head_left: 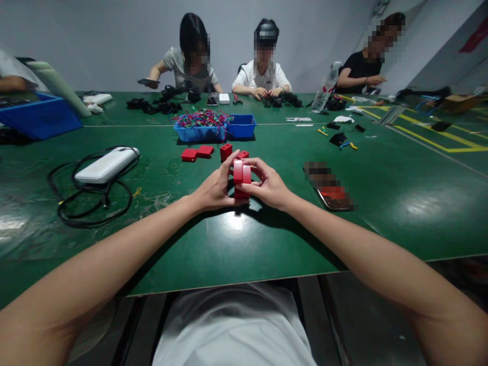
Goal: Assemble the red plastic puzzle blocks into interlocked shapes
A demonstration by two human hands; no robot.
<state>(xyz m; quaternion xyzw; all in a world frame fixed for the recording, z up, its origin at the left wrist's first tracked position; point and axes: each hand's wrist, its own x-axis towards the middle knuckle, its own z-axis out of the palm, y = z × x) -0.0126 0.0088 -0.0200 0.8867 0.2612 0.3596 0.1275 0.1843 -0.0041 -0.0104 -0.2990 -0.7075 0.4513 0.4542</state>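
Two small red plastic blocks [242,175] sit side by side between my hands, just above the green table. My left hand [214,191] grips them from the left, its fingers bent round that side. From the right, my right hand [273,189] pinches them with thumb and fingers. Whether the two blocks are joined cannot be made out. Just beyond my fingertips stands another red block [226,152], and one more is partly hidden behind my right fingers. Two flat-lying red blocks [197,153] rest to the left of these.
Blue bins [241,127] stand ahead, one heaped with thin coloured wires [206,118]. On the left lies a white power bank [109,165] with a black cable [72,222]. A phone [331,195] is on the right. Several people sit across the table [244,244], near a plastic bottle [325,89].
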